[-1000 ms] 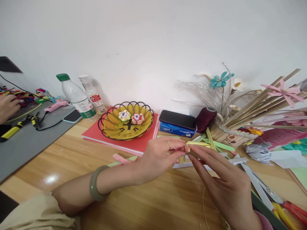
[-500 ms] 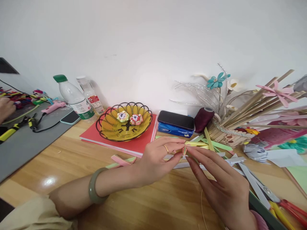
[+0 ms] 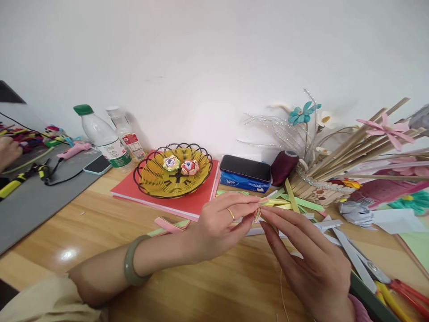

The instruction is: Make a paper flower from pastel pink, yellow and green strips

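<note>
Between my fingertips sits a small bundle of folded paper strips with red, green and pale edges. My left hand pinches it from the left, a gold ring on one finger. From the right, my right hand has its thumb and fingers closed at the bundle's other side. Fingers cover most of the bundle. Loose white, green and yellow paper strips lie on the table behind my hands. Pink and green folded strips rest beside my left wrist.
A yellow basket holding two paper flowers stands on red paper. Behind my hands, a phone lies on a blue tissue pack beside a maroon thread spool. Scissors lie right. Another person's hand shows far left.
The paper bundle has turned and dropped slightly between my fingertips. A pink-green end now shows above my left fingers. Both hands stay in nearly the same place.
</note>
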The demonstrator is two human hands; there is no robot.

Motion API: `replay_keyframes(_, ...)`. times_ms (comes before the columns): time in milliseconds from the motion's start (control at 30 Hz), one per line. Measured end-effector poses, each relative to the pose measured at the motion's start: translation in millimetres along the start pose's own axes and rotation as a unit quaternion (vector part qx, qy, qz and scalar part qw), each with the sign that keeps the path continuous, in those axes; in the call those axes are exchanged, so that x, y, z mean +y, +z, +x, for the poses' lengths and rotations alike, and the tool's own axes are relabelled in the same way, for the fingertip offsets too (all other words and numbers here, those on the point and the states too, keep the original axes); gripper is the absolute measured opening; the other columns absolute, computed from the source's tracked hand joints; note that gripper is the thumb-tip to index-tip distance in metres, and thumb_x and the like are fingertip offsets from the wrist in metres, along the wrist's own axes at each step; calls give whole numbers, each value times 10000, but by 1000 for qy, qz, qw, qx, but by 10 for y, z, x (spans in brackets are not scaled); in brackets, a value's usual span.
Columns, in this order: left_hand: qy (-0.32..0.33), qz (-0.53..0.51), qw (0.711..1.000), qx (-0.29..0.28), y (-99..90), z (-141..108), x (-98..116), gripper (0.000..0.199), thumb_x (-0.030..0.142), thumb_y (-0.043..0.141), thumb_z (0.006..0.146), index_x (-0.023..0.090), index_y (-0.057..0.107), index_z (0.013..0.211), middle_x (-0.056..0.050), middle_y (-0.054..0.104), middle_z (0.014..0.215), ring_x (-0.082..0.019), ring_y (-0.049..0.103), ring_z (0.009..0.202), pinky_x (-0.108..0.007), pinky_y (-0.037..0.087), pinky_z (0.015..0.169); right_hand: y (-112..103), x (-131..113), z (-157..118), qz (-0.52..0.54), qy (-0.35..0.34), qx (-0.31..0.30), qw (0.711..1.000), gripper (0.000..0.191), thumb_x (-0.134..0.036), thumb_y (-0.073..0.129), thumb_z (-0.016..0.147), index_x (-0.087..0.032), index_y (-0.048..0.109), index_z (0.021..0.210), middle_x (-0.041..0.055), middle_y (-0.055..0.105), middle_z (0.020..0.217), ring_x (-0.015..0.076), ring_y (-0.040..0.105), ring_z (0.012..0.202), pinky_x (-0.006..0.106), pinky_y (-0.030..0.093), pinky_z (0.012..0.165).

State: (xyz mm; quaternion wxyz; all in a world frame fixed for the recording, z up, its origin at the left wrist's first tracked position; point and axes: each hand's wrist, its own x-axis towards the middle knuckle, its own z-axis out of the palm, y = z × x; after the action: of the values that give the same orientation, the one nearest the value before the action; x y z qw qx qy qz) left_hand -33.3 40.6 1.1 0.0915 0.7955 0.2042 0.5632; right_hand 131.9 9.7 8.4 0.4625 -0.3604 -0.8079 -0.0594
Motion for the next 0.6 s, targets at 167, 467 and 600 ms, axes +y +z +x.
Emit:
replay_keyframes(167, 9, 5, 1000, 3, 2, -5, -4, 307, 15, 572, 732, 97, 572, 1028, -141, 650, 992, -166, 591, 981, -305, 514, 831, -22, 1, -3, -15, -13, 3, 1000, 355, 12, 581, 735, -136, 590, 1057, 72, 632, 992, 145, 590, 897, 266, 465, 834)
replay_keyframes(467, 11, 12, 1000, -9, 1, -3, 1, 300, 24, 566, 743, 90, 575, 1036, -153, 654, 984, -166, 595, 973, -303, 517, 828, -29, 0, 9, -21, -17, 8, 1000, 307, -3, 604, 721, -129, 603, 1001, 81, 646, 975, 154, 604, 887, 269, 479, 819)
replay_keyframes(600, 6, 16, 1000, -12, -1, -13, -4, 319, 38, 569, 747, 108, 566, 1059, -143, 650, 1007, -166, 590, 980, -318, 516, 834, -30, -2, 11, -25, -19, 15, 999, 284, -31, 618, 719, -153, 596, 974, 67, 655, 945, 155, 616, 859, 274, 495, 780)
